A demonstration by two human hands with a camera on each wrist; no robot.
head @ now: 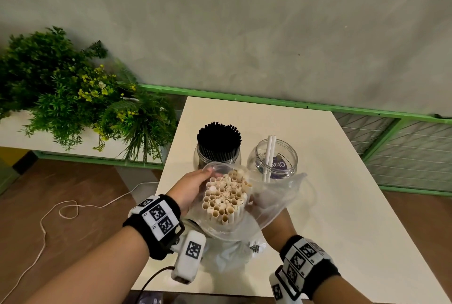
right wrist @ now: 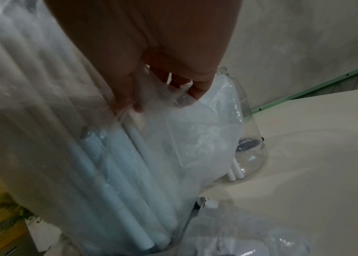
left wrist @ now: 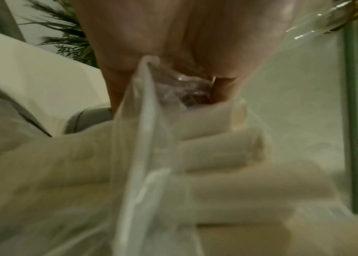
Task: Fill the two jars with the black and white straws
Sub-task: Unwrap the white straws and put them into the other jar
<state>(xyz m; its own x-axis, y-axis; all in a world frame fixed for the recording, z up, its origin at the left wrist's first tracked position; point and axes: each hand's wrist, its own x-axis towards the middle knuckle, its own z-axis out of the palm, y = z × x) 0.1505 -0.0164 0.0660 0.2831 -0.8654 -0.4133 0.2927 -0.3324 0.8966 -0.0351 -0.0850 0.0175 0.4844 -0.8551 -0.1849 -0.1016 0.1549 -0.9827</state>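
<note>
A clear plastic bag [head: 276,196] holds an upright bundle of white straws [head: 225,196], open ends toward me. My left hand [head: 193,186] grips the bag's left side near its mouth; in the left wrist view the left hand [left wrist: 173,52] pinches the film above the white straws [left wrist: 217,155]. My right hand [head: 269,208], behind the film, pinches the bag's right side; in the right wrist view the right hand [right wrist: 162,69] bunches plastic beside the white straws [right wrist: 130,164]. Behind stand a jar of black straws [head: 218,142] and a clear jar [head: 272,157] with two white straws.
The jars stand on a cream table [head: 342,193] against a grey wall with a green rail [head: 269,101]. A green plant [head: 73,98] fills the left. A white cord [head: 61,215] lies on the brown floor. More crumpled plastic [head: 227,254] lies under the bag.
</note>
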